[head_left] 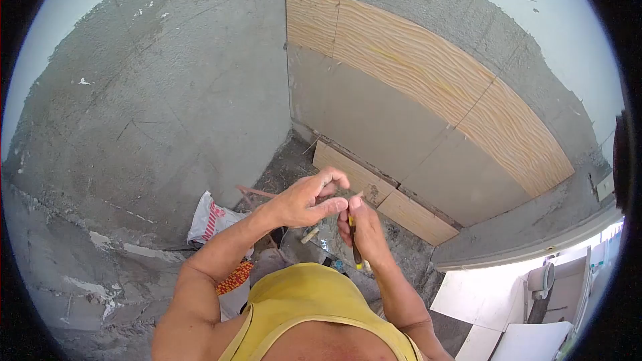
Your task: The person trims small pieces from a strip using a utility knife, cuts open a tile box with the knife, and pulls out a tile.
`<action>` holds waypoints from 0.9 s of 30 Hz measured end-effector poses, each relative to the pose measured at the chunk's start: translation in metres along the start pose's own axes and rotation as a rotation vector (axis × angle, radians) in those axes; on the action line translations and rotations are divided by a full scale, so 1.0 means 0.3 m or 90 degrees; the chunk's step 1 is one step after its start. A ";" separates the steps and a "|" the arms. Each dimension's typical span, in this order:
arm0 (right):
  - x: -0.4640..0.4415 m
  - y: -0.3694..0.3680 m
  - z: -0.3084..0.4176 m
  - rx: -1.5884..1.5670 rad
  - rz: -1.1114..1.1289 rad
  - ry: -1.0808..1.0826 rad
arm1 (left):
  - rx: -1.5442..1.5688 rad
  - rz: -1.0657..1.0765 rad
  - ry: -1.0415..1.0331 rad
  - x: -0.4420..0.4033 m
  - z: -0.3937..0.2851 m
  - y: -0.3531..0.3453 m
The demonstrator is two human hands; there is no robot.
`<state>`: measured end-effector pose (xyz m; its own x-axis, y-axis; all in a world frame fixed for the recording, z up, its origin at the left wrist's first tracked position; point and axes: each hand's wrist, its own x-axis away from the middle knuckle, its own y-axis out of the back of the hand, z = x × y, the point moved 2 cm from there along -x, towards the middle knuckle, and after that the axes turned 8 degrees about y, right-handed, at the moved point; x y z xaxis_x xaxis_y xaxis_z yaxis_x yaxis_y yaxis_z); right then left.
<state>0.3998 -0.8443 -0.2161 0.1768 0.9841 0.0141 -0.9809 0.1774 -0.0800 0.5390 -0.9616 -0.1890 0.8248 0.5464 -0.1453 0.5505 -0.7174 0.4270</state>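
Note:
My right hand (369, 230) is closed round a slim tool with a yellow and black handle (356, 249). The handle points down toward my body; its kind is not clear. Something small and pale pokes up by the right thumb tip, too small to name. Close beside it, my left hand (306, 199) has its fingers curved and its thumb apart, with nothing visible between them. The left thumb tip is near the right fingers; I cannot tell if they touch.
Wavy wood-look tiles (414, 77) form a band on the grey right wall. Lower tiles (418, 217) stand along its foot. A white and red bag (210, 217) sits left of my arm. A hammer-like tool (309, 235) lies below my hands. White panels (468, 297) are at right.

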 end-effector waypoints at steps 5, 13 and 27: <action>0.057 0.018 0.004 -0.079 0.173 -0.053 | 0.071 0.211 -0.063 0.010 -0.017 -0.003; 0.137 0.020 0.039 -0.233 0.287 -0.197 | -0.087 0.196 -0.228 0.046 -0.035 -0.016; 0.320 0.571 0.190 -0.681 0.178 0.187 | 0.002 0.150 -0.105 0.218 0.211 -0.047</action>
<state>0.2442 -0.7196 -0.1716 0.1135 0.9258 -0.3606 -0.4424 -0.2779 -0.8527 0.5932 -0.9431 -0.2609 0.9397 0.2869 -0.1862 0.3415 -0.8177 0.4634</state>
